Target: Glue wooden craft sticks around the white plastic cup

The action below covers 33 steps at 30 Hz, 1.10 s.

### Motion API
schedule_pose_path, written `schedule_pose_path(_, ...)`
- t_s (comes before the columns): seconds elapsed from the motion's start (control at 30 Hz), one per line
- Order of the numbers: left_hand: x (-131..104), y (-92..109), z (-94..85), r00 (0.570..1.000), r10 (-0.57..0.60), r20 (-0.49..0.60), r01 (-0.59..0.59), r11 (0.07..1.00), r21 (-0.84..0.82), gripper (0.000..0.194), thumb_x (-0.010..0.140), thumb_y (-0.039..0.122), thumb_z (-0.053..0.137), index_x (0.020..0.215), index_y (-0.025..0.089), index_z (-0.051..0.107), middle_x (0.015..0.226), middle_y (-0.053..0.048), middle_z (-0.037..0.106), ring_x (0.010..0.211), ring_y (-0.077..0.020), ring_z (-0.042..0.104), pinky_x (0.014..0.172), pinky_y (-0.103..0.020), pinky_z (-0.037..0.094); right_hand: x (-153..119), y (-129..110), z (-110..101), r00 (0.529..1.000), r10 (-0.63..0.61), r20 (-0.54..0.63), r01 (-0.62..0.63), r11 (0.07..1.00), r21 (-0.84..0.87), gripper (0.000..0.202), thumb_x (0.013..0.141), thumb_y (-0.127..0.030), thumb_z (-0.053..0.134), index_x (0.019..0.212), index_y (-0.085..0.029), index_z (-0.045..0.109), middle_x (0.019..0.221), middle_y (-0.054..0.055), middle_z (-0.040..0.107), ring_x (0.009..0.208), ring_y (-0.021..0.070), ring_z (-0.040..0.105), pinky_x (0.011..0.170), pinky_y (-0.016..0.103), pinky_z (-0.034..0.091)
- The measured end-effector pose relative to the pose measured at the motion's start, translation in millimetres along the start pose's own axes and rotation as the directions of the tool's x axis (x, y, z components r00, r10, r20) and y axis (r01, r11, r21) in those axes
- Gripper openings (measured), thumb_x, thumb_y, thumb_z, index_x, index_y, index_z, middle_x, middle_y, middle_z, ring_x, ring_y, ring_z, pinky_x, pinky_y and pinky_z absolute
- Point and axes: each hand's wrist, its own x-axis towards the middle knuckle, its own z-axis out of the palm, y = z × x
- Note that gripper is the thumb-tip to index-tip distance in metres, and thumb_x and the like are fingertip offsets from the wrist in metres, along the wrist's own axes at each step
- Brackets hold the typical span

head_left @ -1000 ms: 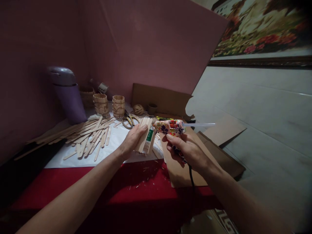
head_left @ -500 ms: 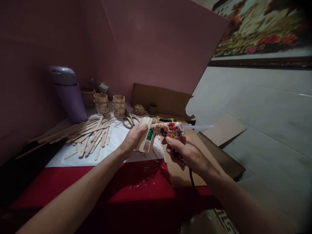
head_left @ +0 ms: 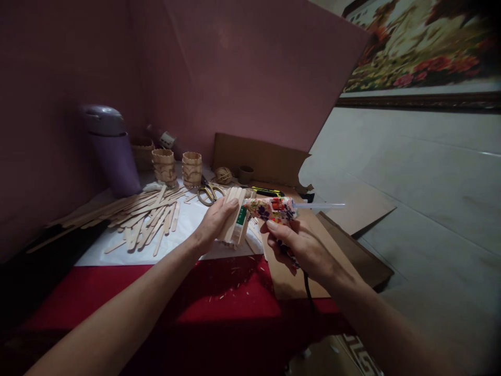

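Note:
My left hand (head_left: 215,219) is wrapped round a small container (head_left: 241,215) with a green label, partly covered by upright wooden sticks (head_left: 232,209). Closed around the handle of a flower-patterned glue gun (head_left: 270,208) is my right hand (head_left: 291,240). The gun points left, its tip at the upper part of the container, and a clear glue stick (head_left: 321,206) sticks out of its back. Whether the tip touches the container cannot be made out.
Loose wooden sticks (head_left: 151,222) lie piled on white paper (head_left: 97,256) at the left. Behind stand a purple bottle (head_left: 115,162) and stick-covered cups (head_left: 191,169). Scissors (head_left: 209,195), twine (head_left: 223,175), a yellow cutter (head_left: 268,191) and cardboard (head_left: 289,277) lie farther right.

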Motion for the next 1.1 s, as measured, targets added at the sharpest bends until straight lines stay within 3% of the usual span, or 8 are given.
schedule_pose_path(0.37, 1.7, -3.2, -2.6, 1.0, 0.005, 0.006, -0.005, 0.999, 0.051, 0.06, 0.081, 0.061, 0.067, 0.118, 0.014, 0.06, 0.103, -0.009, 0.071, 0.076, -0.0198, 0.062, 0.071, -0.032, 0.048, -1.1, 0.5, 2.7, 1.0, 0.004, 0.004, -0.004, 1.0, -0.005, 0.041, 0.089, -0.057, 0.056, 0.078, -0.018, 0.055, 0.061, -0.004, 0.047, 0.04, 0.0056, 0.038, 0.029, 0.017, 0.031)
schedule_pose_path(1.1, 2.3, -4.5, -2.3, 0.999, 0.039, -0.018, -0.038, 0.999, 0.014, 0.055, 0.082, 0.055, 0.069, 0.115, 0.013, 0.063, 0.098, -0.01, 0.071, 0.075, -0.0211, 0.064, 0.066, -0.031, 0.049, -0.4, 2.3, 3.3, 1.0, 0.01, -0.001, -0.01, 0.999, 0.031, 0.04, 0.089, -0.056, 0.056, 0.077, -0.018, 0.055, 0.061, -0.004, 0.047, 0.039, 0.0052, 0.038, 0.03, 0.017, 0.03)
